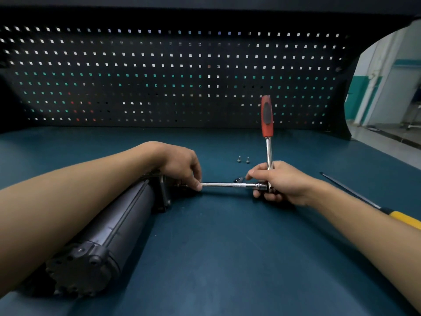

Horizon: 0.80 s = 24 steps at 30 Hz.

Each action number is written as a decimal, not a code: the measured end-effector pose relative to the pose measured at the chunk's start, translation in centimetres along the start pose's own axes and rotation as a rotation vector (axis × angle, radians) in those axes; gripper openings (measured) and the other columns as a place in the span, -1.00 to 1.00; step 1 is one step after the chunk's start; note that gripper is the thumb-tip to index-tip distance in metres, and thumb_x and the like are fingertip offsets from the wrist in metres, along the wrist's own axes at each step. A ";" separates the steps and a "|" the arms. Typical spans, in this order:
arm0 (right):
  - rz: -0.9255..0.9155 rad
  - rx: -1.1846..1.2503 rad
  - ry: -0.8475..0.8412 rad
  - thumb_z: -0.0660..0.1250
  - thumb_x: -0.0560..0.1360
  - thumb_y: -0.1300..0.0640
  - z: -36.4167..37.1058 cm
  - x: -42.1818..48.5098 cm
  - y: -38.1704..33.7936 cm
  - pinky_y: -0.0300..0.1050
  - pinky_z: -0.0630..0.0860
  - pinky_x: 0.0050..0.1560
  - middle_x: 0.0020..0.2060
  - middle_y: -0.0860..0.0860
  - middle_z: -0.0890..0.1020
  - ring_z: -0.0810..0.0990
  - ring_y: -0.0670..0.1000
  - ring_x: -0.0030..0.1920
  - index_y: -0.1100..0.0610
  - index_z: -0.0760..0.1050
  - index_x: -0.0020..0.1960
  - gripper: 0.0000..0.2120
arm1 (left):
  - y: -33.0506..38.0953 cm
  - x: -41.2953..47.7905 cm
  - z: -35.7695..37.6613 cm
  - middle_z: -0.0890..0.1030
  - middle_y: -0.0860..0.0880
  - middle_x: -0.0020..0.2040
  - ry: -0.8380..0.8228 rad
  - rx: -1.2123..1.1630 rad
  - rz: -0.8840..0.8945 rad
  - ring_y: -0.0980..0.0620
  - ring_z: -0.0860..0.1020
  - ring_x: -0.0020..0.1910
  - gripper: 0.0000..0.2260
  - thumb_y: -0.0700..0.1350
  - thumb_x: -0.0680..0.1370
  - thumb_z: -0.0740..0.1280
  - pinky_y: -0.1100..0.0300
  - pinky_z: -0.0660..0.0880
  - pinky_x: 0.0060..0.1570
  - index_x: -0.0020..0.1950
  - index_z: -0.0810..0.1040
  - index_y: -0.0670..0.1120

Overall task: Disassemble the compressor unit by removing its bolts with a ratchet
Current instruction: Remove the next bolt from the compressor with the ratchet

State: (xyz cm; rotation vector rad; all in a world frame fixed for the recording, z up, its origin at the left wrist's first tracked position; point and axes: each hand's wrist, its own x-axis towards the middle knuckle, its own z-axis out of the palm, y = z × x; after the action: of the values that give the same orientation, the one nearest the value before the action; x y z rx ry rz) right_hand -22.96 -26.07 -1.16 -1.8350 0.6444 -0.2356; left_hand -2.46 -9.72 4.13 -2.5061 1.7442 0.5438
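Observation:
The black cylindrical compressor unit lies on the blue table, running from the lower left toward the centre. My left hand rests over its far end plate and pinches the tip of a chrome extension bar there. The bar runs level to the right into the head of the ratchet, whose red and grey handle points upward. My right hand grips the ratchet at its head. Two removed bolts stand on the table behind the bar. A small dark socket or bit lies just behind the bar.
A black pegboard closes off the back of the table. A long screwdriver with a yellow handle lies at the right, partly under my right forearm. The table's right edge drops off toward an open room.

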 end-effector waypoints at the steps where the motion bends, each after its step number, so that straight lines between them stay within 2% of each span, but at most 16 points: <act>1: -0.059 -0.024 0.009 0.28 0.64 0.05 0.0 -0.1 0.1 -0.27 0.21 -0.58 -0.38 0.13 0.65 0.38 -0.05 -0.57 0.07 0.59 -0.07 -0.82 | 0.0 -0.1 0.0 0.71 0.11 -0.17 0.004 0.004 -0.001 0.10 0.64 -0.18 -0.84 0.13 0.49 0.48 0.29 0.49 -0.19 -0.05 0.68 0.08; 8: -0.323 -0.265 0.037 0.34 0.62 0.05 -0.2 -0.3 1.1 -0.25 0.38 -0.45 -0.31 0.08 0.69 0.46 -0.04 -0.45 0.03 0.64 -0.08 -0.85 | 0.2 -0.2 0.1 0.70 0.04 -0.12 -0.014 0.010 -0.002 0.00 0.65 -0.10 -0.85 0.11 0.50 0.47 0.23 0.51 -0.13 -0.13 0.63 0.05; 11: -0.417 -0.307 0.083 0.35 0.61 0.07 -0.1 0.0 1.6 -0.32 0.38 -0.40 -0.32 0.00 0.67 0.46 -0.16 -0.45 0.02 0.64 -0.09 -0.86 | 0.3 -0.4 0.0 0.71 0.00 -0.08 -0.019 0.004 -0.006 -0.03 0.66 -0.04 -0.83 0.10 0.51 0.47 0.19 0.53 -0.07 -0.08 0.63 0.02; 13: -0.478 -0.340 0.124 0.36 0.61 0.06 -0.1 0.2 1.8 -0.40 0.36 -0.36 -0.34 -0.07 0.64 0.48 -0.21 -0.42 0.01 0.65 -0.09 -0.86 | 0.3 -0.5 0.0 0.71 -0.01 -0.07 -0.023 0.005 -0.005 -0.02 0.66 -0.09 -0.83 0.10 0.51 0.47 0.17 0.54 -0.06 -0.07 0.63 0.01; 17: -0.577 -0.410 0.174 0.36 0.60 -0.01 -0.3 0.9 2.3 -0.30 0.51 -0.15 -0.23 -0.12 0.67 0.62 -0.15 -0.21 -0.10 0.62 -0.11 -0.87 | 0.3 -0.6 0.0 0.70 -0.03 -0.07 -0.029 -0.006 0.006 0.04 0.61 -0.18 -0.85 0.06 0.51 0.47 0.14 0.55 -0.07 -0.10 0.59 0.02; 21: -0.694 -0.471 0.191 0.29 0.56 -0.15 -0.5 1.0 2.5 -0.42 0.43 -0.16 -0.19 -0.16 0.65 0.59 -0.16 -0.18 -0.15 0.59 -0.09 -0.85 | 0.4 -0.7 -0.1 0.71 -0.07 -0.05 -0.031 -0.017 0.020 0.02 0.61 -0.18 -0.84 0.03 0.51 0.48 0.07 0.58 -0.02 -0.10 0.57 0.00; 24: -0.827 -0.513 0.230 0.28 0.56 -0.16 -0.5 1.2 2.5 -0.44 0.39 -0.17 -0.16 -0.15 0.64 0.58 -0.14 -0.18 -0.07 0.58 -0.03 -0.80 | 0.5 -0.7 -0.1 0.71 -0.03 -0.06 -0.044 -0.018 0.032 0.01 0.62 -0.13 -0.89 0.05 0.53 0.46 0.13 0.55 0.00 -0.06 0.58 0.06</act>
State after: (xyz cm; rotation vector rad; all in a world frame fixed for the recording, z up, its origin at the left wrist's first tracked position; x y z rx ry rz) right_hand -23.02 -27.73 -3.47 -2.5251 0.0476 -0.9007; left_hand -3.10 -9.27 4.50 -2.4623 1.7743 0.6145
